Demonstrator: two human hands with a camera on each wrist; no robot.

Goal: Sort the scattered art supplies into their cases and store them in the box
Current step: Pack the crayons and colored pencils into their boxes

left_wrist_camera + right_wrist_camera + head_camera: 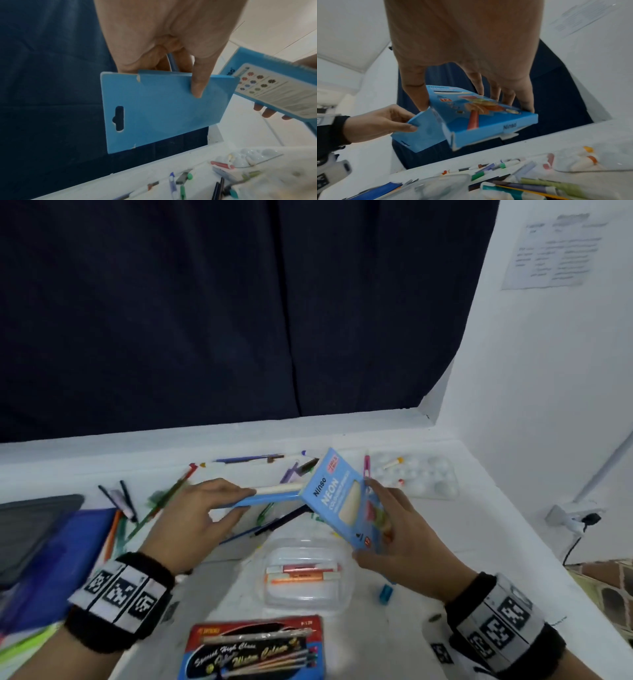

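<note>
Both hands hold a light blue neon coloured pencil box above the table. My right hand grips the box body by its edges, thumb on one side and fingers on the other. My left hand pinches the box's opened top flap, which has a hang hole, and holds it out to the left. Scattered pencils and markers lie on the white table behind the box. A clear plastic case holding a few markers sits below the hands.
A white paint palette lies at the back right. A water colour pen pack lies at the near edge. A dark grey lid and a blue folder are on the left. A small blue sharpener lies near my right wrist.
</note>
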